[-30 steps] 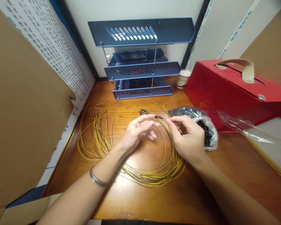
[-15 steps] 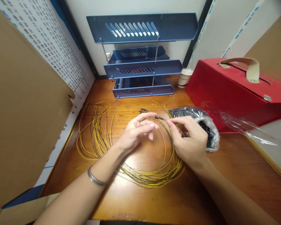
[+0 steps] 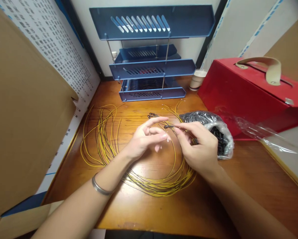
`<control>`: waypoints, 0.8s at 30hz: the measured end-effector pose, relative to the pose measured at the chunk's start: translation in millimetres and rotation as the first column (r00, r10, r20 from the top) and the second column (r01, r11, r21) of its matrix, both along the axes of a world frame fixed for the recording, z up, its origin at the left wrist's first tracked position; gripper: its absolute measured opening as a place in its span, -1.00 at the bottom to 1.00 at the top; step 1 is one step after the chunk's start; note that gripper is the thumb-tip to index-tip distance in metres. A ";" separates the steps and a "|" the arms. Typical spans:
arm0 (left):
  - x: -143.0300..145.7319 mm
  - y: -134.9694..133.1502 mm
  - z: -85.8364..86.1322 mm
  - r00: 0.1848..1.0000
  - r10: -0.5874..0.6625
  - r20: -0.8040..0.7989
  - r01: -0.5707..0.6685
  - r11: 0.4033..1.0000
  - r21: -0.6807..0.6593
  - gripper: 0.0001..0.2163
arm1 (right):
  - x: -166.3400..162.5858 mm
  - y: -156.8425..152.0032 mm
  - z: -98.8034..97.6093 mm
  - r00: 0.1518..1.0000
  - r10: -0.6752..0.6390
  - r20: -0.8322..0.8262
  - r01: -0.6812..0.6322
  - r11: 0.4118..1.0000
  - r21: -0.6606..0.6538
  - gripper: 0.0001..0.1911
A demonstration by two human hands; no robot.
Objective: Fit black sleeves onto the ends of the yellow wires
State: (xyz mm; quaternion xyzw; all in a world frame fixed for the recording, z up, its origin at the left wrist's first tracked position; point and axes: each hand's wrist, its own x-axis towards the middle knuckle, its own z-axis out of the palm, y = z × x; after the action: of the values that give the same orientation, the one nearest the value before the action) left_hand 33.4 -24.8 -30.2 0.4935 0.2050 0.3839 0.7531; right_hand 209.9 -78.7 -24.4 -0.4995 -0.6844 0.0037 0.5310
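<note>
My right hand [image 3: 200,142] pinches a small black ring-ended connector [image 3: 168,126] between thumb and forefinger, its rounded end pointing left. Close on its left, my left hand [image 3: 150,134] has the forefinger stretched out. Its thumb presses toward the curled fingers, around what looks like the tip of a thin wire [image 3: 174,156] with a pale end. Beneath both hands lies a loose coil of yellow and black wires [image 3: 159,191]. Several black connectors [image 3: 152,115] sit on wire ends behind my left fingertips. Part of the coil is hidden by my hands.
An open plastic bag [image 3: 228,146] of black parts lies beside my right hand. Behind it stand a red box [image 3: 228,96] with a beige handle and a paper cup [image 3: 197,79]. A blue tiered tray [image 3: 151,94] is at the back; cardboard [image 3: 27,116] walls the left.
My left forefinger has come away from the connector, which stays in my right fingers. The connector now shows more of its rounded end. The view has shifted slightly.
</note>
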 end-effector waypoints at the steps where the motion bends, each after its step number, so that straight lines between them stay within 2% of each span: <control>1: 0.5 -0.4 0.0 1.000 0.017 -0.023 -0.017 1.000 0.016 -0.53 | 0.3 -0.2 -0.5 1.000 0.022 0.003 -0.021 0.999 -0.024 -0.87; 6: 2.8 -3.1 2.2 0.991 0.086 -0.103 -0.079 0.995 0.068 -0.48 | 0.8 0.9 -2.7 0.997 0.071 -0.020 -0.073 0.991 -0.108 -0.83; 10: 1.5 -7.0 7.7 0.997 0.074 -0.031 -0.073 0.996 0.053 -0.47 | -1.0 1.0 -0.3 0.991 0.106 -0.087 -0.120 0.978 -0.172 -0.85; 14: -1.3 -13.5 16.2 0.998 0.063 0.000 -0.062 0.994 0.089 -0.52 | -5.1 -1.0 3.3 0.966 0.159 -0.203 -0.195 0.966 -0.171 -0.88; 21: -4.2 -20.2 26.0 0.989 0.129 -0.065 -0.106 0.952 0.288 -0.54 | -11.1 -2.6 2.4 0.889 0.253 -0.381 -0.350 0.913 -0.211 -0.89; 24: -5.3 -19.8 27.1 0.987 0.152 -0.049 -0.127 0.935 0.331 -0.54 | -11.5 -3.4 2.1 0.860 0.266 -0.435 -0.389 0.894 -0.222 -0.89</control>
State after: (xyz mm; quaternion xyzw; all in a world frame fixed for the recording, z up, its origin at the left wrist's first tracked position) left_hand 28.1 -44.6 -3.1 0.6095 0.2006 0.4466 0.6236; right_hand 198.4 -82.1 -22.4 -0.4385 -0.6303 0.3000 0.5660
